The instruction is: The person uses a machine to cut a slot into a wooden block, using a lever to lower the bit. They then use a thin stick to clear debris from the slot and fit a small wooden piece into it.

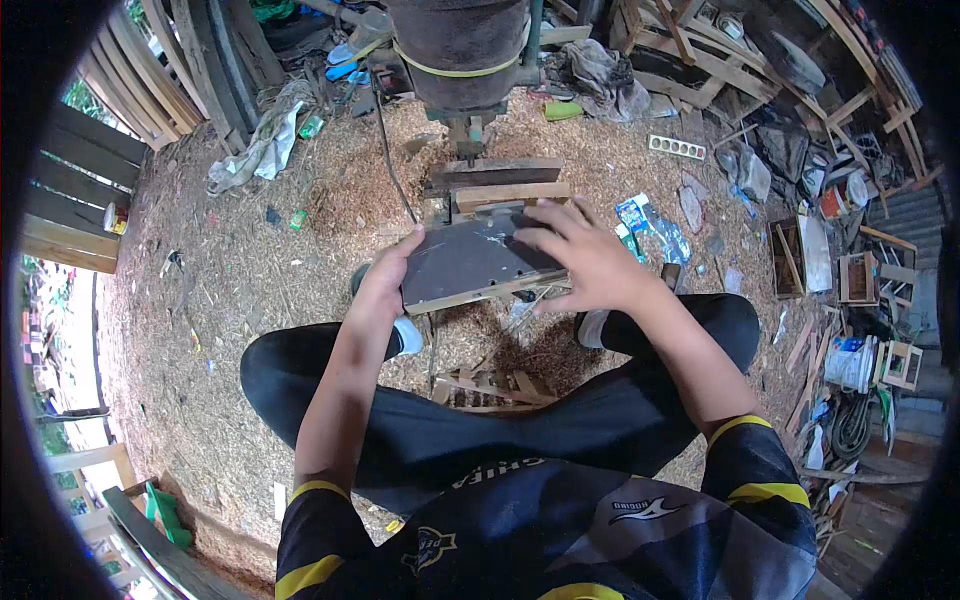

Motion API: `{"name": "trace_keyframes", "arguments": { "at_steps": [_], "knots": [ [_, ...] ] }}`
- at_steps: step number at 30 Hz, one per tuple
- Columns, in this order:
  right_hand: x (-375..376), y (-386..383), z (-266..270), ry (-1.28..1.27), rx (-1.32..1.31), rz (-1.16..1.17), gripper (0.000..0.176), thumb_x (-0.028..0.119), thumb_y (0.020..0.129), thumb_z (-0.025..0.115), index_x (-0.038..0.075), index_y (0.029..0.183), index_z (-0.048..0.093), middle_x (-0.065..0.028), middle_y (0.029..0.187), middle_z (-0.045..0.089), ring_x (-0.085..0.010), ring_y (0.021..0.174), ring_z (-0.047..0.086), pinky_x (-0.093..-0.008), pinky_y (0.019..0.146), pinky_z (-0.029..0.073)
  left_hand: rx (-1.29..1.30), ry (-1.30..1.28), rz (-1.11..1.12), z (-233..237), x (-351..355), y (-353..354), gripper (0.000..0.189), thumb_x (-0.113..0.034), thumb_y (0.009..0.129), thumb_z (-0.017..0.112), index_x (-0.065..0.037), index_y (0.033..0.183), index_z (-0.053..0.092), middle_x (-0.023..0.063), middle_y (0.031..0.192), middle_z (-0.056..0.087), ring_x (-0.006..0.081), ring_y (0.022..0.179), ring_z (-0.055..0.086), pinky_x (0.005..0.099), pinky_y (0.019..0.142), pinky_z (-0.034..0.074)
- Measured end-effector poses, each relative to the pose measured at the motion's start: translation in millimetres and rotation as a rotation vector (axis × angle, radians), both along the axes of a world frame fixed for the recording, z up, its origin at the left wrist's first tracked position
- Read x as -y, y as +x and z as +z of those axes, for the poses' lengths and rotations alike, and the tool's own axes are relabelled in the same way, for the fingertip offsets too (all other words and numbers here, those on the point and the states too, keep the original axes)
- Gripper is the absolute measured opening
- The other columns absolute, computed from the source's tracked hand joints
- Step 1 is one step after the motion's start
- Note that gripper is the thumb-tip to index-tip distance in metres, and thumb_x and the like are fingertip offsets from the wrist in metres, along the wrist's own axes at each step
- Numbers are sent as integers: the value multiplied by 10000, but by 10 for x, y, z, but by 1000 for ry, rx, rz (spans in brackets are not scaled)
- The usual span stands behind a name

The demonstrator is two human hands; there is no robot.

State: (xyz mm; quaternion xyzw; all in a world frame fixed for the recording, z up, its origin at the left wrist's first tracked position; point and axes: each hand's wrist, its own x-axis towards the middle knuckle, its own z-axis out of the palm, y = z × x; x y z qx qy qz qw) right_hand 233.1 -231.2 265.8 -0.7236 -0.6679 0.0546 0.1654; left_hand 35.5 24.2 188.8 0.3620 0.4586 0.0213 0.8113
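Note:
A dark flat board [470,262] with a pale wooden front edge lies in front of me, between my knees. My left hand [385,278] grips its left end, thumb at the upper corner and the other fingers hidden beneath. Over the board's right end, my right hand [592,258] spreads its fingers, the fingertips close over the dark surface. Just beyond the board's far edge lies a light wooden strip [512,194], with a darker wood piece [495,172] behind it. Above these stands a heavy machine [458,50] with a dark cylindrical body and a yellow band; a narrow metal shaft [468,138] points down from it.
Wood shavings cover the ground [250,300]. A cable [388,150] hangs left of the machine. To the right lie a blue wrapper [660,228], a white socket strip [677,147] and wooden boxes [788,258]. Planks [80,170] stand at the left.

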Motion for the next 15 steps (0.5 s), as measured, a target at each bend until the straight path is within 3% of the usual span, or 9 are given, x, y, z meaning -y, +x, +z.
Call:
{"name": "trace_keyframes", "arguments": {
  "at_steps": [5, 7, 9, 10, 11, 13, 15],
  "knots": [
    [-39, -241, -215, -35, 78, -29, 725, 242, 755, 867, 118, 1403, 568, -111, 1410, 581, -330, 1337, 560, -532, 1147, 405, -21, -197, -7, -344, 80, 58, 426, -441, 1021, 666, -74, 1237, 673, 127, 1145, 756, 297, 957, 752, 458, 847, 622],
    [-36, -210, -299, 25, 115, -42, 538, 240, 808, 812, 102, 1292, 622, -93, 1212, 680, -300, 1132, 674, -464, 1002, 503, -74, -224, -16, -413, 99, 74, 481, -455, 1024, 653, -59, 1295, 635, 156, 1185, 742, 353, 957, 755, 480, 853, 627],
    [-36, -169, -386, 57, 98, -57, 449, 283, 829, 797, 94, 1207, 645, -100, 1104, 710, -304, 1012, 717, -443, 893, 562, 152, -382, -154, -779, 26, -4, 547, -499, 1031, 616, -53, 1346, 585, 170, 1213, 731, 424, 972, 746, 520, 858, 620],
    [-20, -148, -458, 80, 109, -55, 403, 305, 855, 773, 87, 1169, 645, -100, 996, 715, -306, 913, 733, -441, 803, 578, 259, -453, -225, -703, -8, -41, 580, -521, 1035, 598, -50, 1372, 559, 177, 1227, 726, 459, 979, 742, 540, 861, 617],
    [5, -148, -509, 66, 84, -68, 399, 303, 856, 775, 85, 1163, 643, -99, 986, 710, -307, 905, 731, -442, 795, 577, 101, -286, -219, -673, 71, -7, 684, -615, 1055, 477, -53, 1446, 480, 201, 1270, 705, 547, 1005, 715, 569, 848, 611],
    [45, -166, -554, 26, 41, -89, 391, 299, 857, 778, 81, 1150, 639, -98, 967, 700, -310, 890, 728, -444, 777, 575, 23, -133, -315, -484, 158, 36, 778, -699, 1055, 346, -71, 1503, 443, 231, 1395, 627, 563, 1085, 687, 574, 903, 592],
    [63, -195, -599, 52, 9, -101, 377, 303, 859, 782, 80, 1125, 633, -96, 937, 686, -313, 864, 722, -447, 762, 570, -75, -39, -297, -257, 236, 62, 801, -698, 1065, 308, -69, 1547, 421, 228, 1475, 559, 571, 1161, 643, 567, 952, 566]
  ]
}}
